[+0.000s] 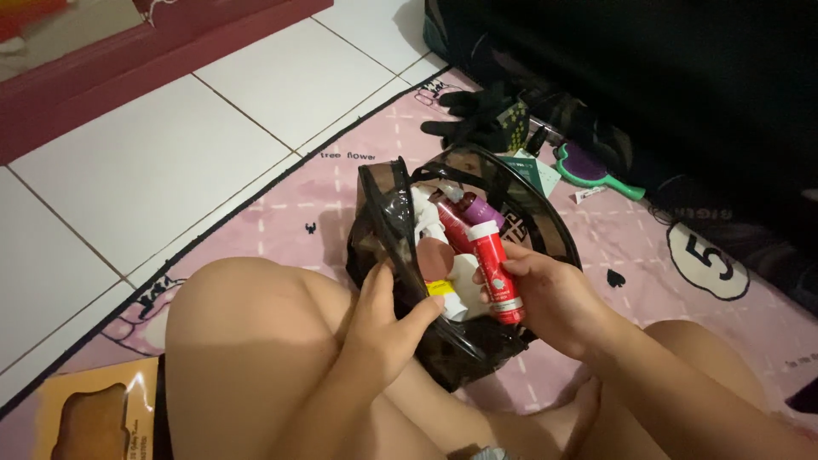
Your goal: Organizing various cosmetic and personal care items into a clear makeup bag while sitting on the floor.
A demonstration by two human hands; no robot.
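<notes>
1. Centre of the frame: see-through dark toiletry pouch (383, 221) standing open on a pink patterned mat (341, 187), propped between two bare knees.
2. Left hand (383, 328), just below centre, pinching the near rim of the pouch, thumb hooked over the edge, fingers closed on the plastic.
3. Right hand (545, 298), right of centre, wrapped round a red tube with a white cap (496, 271), cap end pointing up and left, sitting right at the pouch mouth.
4. Inside the pouch: a second red tube (454, 226), a purple-capped bottle (481, 209), something white and a brownish round bit. Hard to tell exactly what those are.
5. Upper centre, just behind the pouch: black gloves (473, 115) plus a small green-and-white card (537, 170).
6. Upper right: green hand mirror with a purple back (588, 166) lying on the mat, close to a big dark shape filling the top right.
7. Left side: white floor tiles (170, 162), red edge across the upper left corner.
8. Bottom left corner: orange box (94, 409) with a brown bear shape on it.
</notes>
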